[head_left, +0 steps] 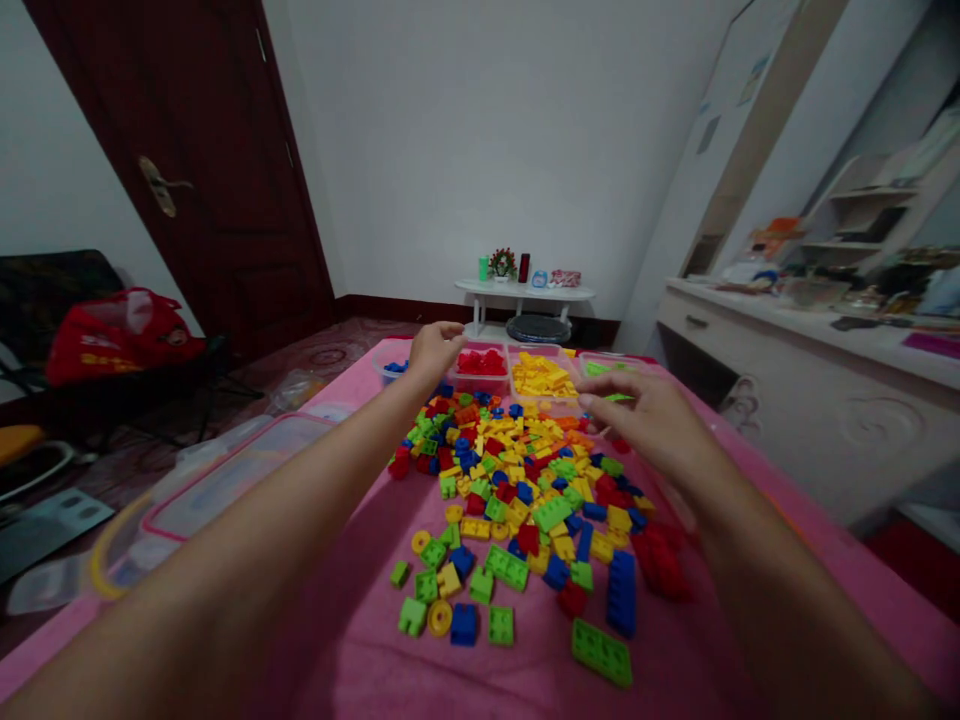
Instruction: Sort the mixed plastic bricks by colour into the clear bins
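Note:
My left hand (437, 350) reaches over the far side of the table, between a container of blue bricks (395, 368) and a container of red bricks (482, 363). Its fingers stretch to the right, and no brick shows in them. My right hand (643, 402) hovers at the right of the pile, close to a container of green bricks (598, 368). Thumb and fingers are apart there, with nothing visible between them. Between my arms lies a mixed pile of toy building bricks (517, 470). A container of yellow bricks (544, 376) stands beyond it.
A pink cloth (352, 610) covers the table. Clear lids with coloured rims (232, 470) lie along the left edge. Red bricks (662, 560) are bunched near my right forearm. A white drawer cabinet (817, 370) stands at the right, and a small white table (525, 291) by the wall.

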`<state>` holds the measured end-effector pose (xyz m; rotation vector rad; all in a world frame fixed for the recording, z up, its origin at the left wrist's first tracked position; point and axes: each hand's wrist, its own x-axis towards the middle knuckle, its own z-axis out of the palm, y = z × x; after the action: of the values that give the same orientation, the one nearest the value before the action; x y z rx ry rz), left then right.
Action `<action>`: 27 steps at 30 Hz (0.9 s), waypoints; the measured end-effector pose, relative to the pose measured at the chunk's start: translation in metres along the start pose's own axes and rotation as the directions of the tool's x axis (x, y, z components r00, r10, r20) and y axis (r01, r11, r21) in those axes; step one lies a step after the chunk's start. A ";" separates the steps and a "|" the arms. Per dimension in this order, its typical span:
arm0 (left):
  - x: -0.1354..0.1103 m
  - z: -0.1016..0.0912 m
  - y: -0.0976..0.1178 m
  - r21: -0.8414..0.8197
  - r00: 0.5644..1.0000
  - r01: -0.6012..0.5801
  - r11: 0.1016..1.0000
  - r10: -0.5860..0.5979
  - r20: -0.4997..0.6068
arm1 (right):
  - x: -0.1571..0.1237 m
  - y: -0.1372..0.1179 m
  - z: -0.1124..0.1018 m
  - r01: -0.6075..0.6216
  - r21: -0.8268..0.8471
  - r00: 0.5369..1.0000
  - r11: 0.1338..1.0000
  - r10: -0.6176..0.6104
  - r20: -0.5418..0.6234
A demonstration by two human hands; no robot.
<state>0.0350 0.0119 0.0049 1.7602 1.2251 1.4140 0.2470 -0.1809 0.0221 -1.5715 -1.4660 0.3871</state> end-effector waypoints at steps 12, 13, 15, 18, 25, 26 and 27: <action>-0.076 0.063 -0.010 0.493 0.827 -0.431 0.756 0.113 0.550 | 0.003 0.021 0.009 0.121 -0.273 0.983 0.954 -0.077 0.165; -0.077 0.062 -0.010 0.501 0.825 -0.434 0.749 0.107 0.555 | 0.002 0.020 0.010 0.125 -0.267 0.983 0.956 -0.082 0.166; -0.079 0.058 -0.007 0.516 0.818 -0.446 0.731 0.099 0.567 | 0.001 0.019 0.012 0.137 -0.259 0.981 0.956 -0.094 0.172; -0.075 0.045 0.004 0.551 0.790 -0.485 0.680 0.070 0.609 | 0.001 0.018 0.013 0.148 -0.253 0.978 0.956 -0.103 0.182; -0.038 0.013 0.012 0.445 0.710 -0.461 0.768 0.017 0.704 | 0.004 0.015 0.012 0.119 -0.204 0.986 0.972 -0.092 0.136; -0.034 0.013 0.007 0.468 0.735 -0.483 0.740 0.052 0.676 | 0.004 0.014 0.012 0.114 -0.198 0.987 0.974 -0.090 0.130; -0.032 0.014 0.002 0.498 0.750 -0.516 0.696 0.086 0.656 | 0.004 0.014 0.012 0.112 -0.190 0.988 0.975 -0.088 0.127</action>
<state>0.0486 -0.0161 -0.0117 2.7495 1.1464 0.4378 0.2476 -0.1710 0.0061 -1.6440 -1.7112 0.2871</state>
